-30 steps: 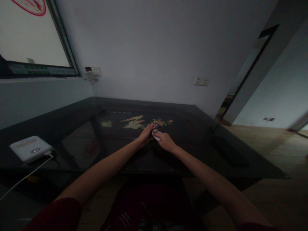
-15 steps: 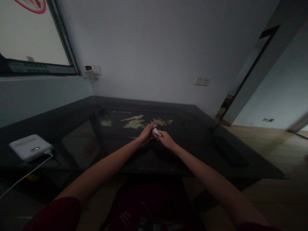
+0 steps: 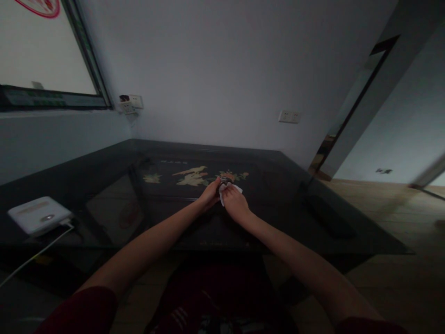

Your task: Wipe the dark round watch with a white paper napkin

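My left hand (image 3: 210,193) is closed round a small dark, shiny object (image 3: 226,179) with a pale rim, above the middle of the black glass-topped table (image 3: 278,213). What the object is cannot be made out in the dim light. A white tissue or thin cloth (image 3: 221,198) is bunched under the fingers of my right hand (image 3: 236,204), which press it against the near side of that object. Both hands meet there, and the lower part of the object is hidden by them.
On the table's left stands a white box-shaped device (image 3: 40,215) with a white cable (image 3: 38,255) running off the near edge. A long dark object (image 3: 330,218) lies at the right. Behind are a wall with sockets (image 3: 289,116) and a window (image 3: 41,51) at the left.
My right hand has turned over, its back now facing up, with the white tissue spread wider beneath its fingers. My left hand keeps the dark object in nearly the same place.
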Demonstrator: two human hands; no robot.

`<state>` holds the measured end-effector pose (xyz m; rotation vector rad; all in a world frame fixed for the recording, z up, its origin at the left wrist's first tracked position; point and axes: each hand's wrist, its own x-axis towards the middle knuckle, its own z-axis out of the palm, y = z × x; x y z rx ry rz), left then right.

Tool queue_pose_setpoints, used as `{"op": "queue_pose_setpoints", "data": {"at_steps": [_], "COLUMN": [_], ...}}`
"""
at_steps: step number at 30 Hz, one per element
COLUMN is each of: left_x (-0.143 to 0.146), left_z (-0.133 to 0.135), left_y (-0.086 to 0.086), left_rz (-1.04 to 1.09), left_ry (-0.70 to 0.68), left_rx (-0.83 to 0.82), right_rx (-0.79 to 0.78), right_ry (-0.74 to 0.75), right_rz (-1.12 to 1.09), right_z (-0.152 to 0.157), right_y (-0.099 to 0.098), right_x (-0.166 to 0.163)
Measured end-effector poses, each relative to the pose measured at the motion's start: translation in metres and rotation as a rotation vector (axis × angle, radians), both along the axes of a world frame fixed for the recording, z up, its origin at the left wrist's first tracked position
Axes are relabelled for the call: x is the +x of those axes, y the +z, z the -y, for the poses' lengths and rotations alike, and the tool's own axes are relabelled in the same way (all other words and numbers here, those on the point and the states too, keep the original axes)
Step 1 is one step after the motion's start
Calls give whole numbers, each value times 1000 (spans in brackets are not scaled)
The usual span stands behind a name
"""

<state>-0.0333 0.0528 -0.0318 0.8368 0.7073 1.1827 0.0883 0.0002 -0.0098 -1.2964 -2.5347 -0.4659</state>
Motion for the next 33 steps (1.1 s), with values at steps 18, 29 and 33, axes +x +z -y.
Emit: {"op": "queue_pose_setpoints", "data": {"at_steps": [18, 29, 33], "left_x": [-3, -1, -1], "left_z": [3, 8, 5], "left_y": [0, 8, 4], "left_rz": [-43, -76, -78], "left_ry": [9, 45, 46], "left_rx": [32, -39, -25], "right_rx": [-436, -851, -632], "right_ry": [130, 304, 280], "right_rz": [-565, -1297, -779], "right_z": [-11, -27, -21], "right_y": [1, -12, -1], "right_x": [16, 11, 18]}}
